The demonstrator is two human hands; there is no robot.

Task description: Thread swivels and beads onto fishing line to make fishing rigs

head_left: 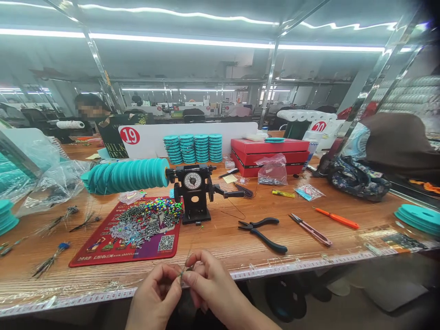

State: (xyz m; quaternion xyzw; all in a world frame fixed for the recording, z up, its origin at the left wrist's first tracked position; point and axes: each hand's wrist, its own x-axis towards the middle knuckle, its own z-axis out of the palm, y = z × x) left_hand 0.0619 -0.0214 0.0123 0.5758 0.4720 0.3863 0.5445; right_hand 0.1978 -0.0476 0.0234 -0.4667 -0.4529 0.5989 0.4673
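Observation:
My left hand (156, 293) and my right hand (215, 288) meet at the front edge of the table, fingertips nearly touching. Both pinch a thin greenish line (182, 272), possibly fishing line. Part of it rises above the fingers, and my fingertips hide how it is looped or tied. Beyond the hands stands a black hand-cranked winder (195, 197) with a round dial. A long row of turquoise foam spools (129, 176) is mounted on its left side. A small green bead (202, 227) lies near its base.
Left of the hands, a red mat (99, 250) carries a heap of beads and metal swivels (144, 220). On the right lie black pliers (266, 233), pink-handled scissors (311, 230) and an orange tool (338, 218). A red box (270, 158) and stacked spools (192, 149) stand behind.

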